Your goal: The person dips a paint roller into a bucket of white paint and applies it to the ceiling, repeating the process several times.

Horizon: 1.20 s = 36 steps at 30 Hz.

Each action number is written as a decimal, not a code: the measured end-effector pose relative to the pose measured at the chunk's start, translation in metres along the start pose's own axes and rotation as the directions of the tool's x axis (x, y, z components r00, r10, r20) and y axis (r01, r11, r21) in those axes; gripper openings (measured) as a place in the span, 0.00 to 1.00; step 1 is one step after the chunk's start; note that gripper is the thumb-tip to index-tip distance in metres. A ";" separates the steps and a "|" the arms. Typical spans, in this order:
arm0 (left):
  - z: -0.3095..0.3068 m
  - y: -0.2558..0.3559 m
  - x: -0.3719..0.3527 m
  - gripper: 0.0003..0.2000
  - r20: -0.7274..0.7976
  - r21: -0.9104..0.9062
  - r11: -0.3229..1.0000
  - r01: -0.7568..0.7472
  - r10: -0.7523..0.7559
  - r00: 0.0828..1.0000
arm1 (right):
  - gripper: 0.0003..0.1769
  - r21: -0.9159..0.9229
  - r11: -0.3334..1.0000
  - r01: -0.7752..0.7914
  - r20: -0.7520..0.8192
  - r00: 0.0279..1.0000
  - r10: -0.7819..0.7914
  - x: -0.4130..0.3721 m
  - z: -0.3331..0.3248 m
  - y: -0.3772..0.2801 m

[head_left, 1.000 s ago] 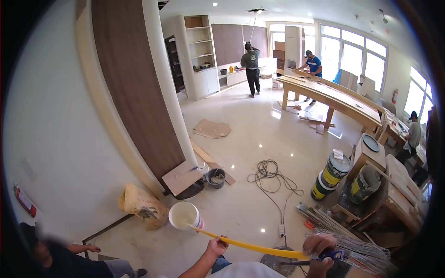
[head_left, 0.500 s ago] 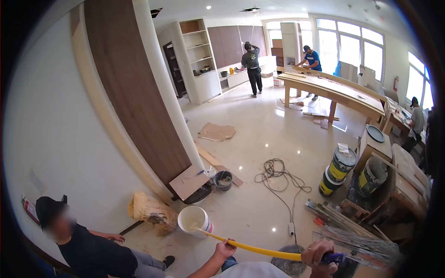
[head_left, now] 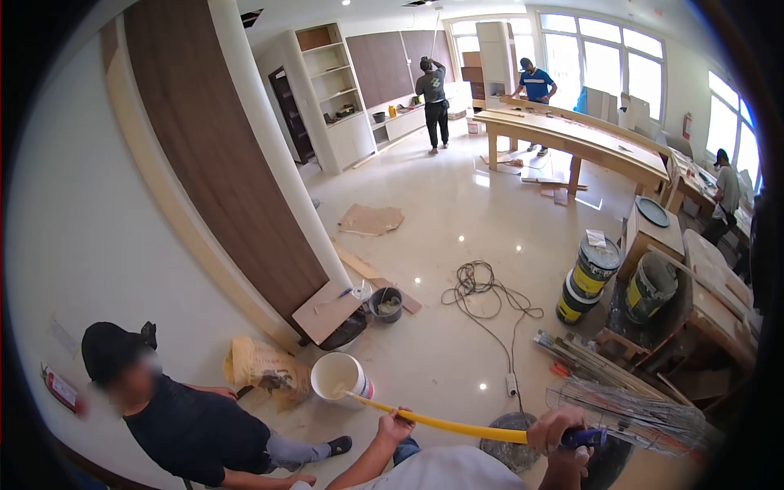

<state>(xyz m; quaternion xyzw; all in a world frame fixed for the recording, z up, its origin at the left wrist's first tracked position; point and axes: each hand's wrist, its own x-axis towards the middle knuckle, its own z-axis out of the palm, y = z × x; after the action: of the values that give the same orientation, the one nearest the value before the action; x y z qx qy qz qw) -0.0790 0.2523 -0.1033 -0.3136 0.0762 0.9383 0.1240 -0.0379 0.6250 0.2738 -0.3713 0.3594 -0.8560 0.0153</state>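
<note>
A long yellow pole runs across in front of me, looking bowed in this view. My left hand is closed around its thinner part. Farther along, my right hand grips the thick end, beside a dark blue-purple end piece. The pole's pale far tip reaches the rim of a white bucket, which has whitish material inside. Beneath the pole, near my right hand, a dark round tub is partly hidden.
A person in black stands close at left. A paper sack, a dark bucket and a coiled cable lie ahead. Paint pails and metal strips are at right. Three people work farther back around a long table.
My view has shifted slightly, so the room sits a little further left and up. The person in black has come closer, an arm now near mine. Both my hands keep hold of the pole.
</note>
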 end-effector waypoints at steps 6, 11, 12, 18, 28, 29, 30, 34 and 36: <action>0.001 0.000 0.001 0.18 -0.066 -0.022 1.000 0.000 -0.001 0.998 | 0.28 0.004 1.000 0.006 -0.001 1.000 -0.006 -0.005 -0.002 0.002; 0.001 -0.003 0.001 0.18 -0.079 -0.010 1.000 -0.025 0.024 0.997 | 0.28 -0.029 0.999 0.035 -0.008 0.999 -0.035 0.000 0.003 -0.001; 0.002 -0.004 0.001 0.18 -0.082 0.001 0.999 -0.032 0.032 0.996 | 0.28 -0.030 0.999 0.035 -0.010 0.999 -0.035 -0.001 0.002 -0.001; 0.001 -0.002 0.000 0.19 -0.073 0.003 1.000 -0.010 0.010 0.997 | 0.27 -0.030 0.999 0.018 -0.003 1.000 -0.018 -0.003 0.001 -0.001; 0.003 -0.005 -0.002 0.18 -0.073 -0.028 0.999 -0.017 0.015 0.997 | 0.26 -0.030 0.999 0.015 0.049 0.999 -0.013 -0.003 -0.002 0.000; 0.004 -0.005 -0.004 0.18 -0.065 -0.016 1.000 -0.019 0.017 0.998 | 0.26 -0.033 0.999 0.018 0.053 0.998 -0.016 -0.002 -0.002 0.000; 0.003 -0.006 -0.004 0.18 -0.057 -0.004 1.000 -0.020 0.020 0.998 | 0.26 -0.007 1.000 0.005 0.042 0.999 -0.005 -0.004 -0.002 0.001; 0.003 -0.006 -0.004 0.18 -0.076 -0.016 1.000 -0.025 0.024 0.997 | 0.27 0.049 0.999 -0.024 0.023 0.999 0.023 -0.007 -0.004 0.001; 0.002 -0.005 -0.002 0.18 -0.095 -0.023 0.999 -0.028 0.026 0.995 | 0.27 0.046 0.999 -0.024 0.018 1.000 0.023 -0.006 -0.004 0.002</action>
<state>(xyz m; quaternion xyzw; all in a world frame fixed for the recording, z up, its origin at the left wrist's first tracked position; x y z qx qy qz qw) -0.0773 0.2570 -0.1009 -0.3581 0.0750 0.9249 0.1036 -0.0366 0.6281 0.2670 -0.3740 0.3438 -0.8605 0.0370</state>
